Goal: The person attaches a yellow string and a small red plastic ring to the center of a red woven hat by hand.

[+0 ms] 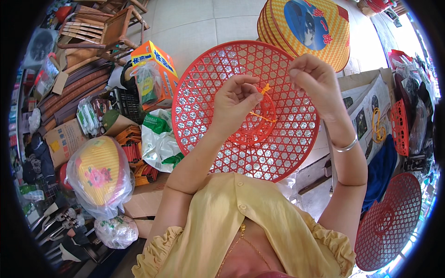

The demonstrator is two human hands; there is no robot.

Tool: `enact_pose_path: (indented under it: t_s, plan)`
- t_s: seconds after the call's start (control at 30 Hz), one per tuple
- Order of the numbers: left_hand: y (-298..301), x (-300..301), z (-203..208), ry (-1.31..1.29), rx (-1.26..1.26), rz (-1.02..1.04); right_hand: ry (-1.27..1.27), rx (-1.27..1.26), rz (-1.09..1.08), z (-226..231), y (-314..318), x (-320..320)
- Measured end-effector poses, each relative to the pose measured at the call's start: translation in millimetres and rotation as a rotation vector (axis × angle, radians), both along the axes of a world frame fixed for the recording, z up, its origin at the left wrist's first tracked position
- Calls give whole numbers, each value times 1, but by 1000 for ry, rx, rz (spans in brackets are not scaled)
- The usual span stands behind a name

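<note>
A wide red woven conical hat [199, 88] with silvery lining lies in front of me, its inner side with a raised ring facing up. A thin orange cord [265, 89] is knotted in a small bunch above that ring, and a strand of it crosses the ring. My left hand [235, 101] is over the hat's middle, fingers curled and thumb against the cord. My right hand [316, 84], wearing a silver bangle, is raised over the hat's right rim with thumb and fingertips pinched together. What they pinch is too small to make out.
Stacked yellow woven fans [308, 28] stand beyond the hat. At left are an orange box [155, 69], a white-and-green plastic bag [160, 139] and a wrapped yellow fan [98, 176]. To the right, another orange cord [379, 125] lies on a carton near a second red hat [389, 222].
</note>
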State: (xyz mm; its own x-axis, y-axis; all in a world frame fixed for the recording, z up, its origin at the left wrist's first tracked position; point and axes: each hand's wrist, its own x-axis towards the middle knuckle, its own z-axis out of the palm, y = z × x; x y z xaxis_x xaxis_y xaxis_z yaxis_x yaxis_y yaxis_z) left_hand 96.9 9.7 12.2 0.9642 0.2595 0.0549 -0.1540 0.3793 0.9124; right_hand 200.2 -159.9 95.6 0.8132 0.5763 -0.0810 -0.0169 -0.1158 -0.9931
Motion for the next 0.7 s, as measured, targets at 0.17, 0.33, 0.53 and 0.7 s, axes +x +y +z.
enact_pose_path:
  t_s: [0.17, 0.33, 0.53, 0.7]
  plan:
    - [5, 1, 1, 30, -96, -51, -463, -175, 109, 2, 11, -11]
    - [3, 0, 1, -71, -115, -63, -1119, -360, 352, -3, 18, -14]
    - [1, -10, 3, 92, -162, -255, -1045, -414, 519, 5, 8, -10]
    - [-12, -19, -3, 57, -87, -239, -945, -358, 577, 13, 6, -4]
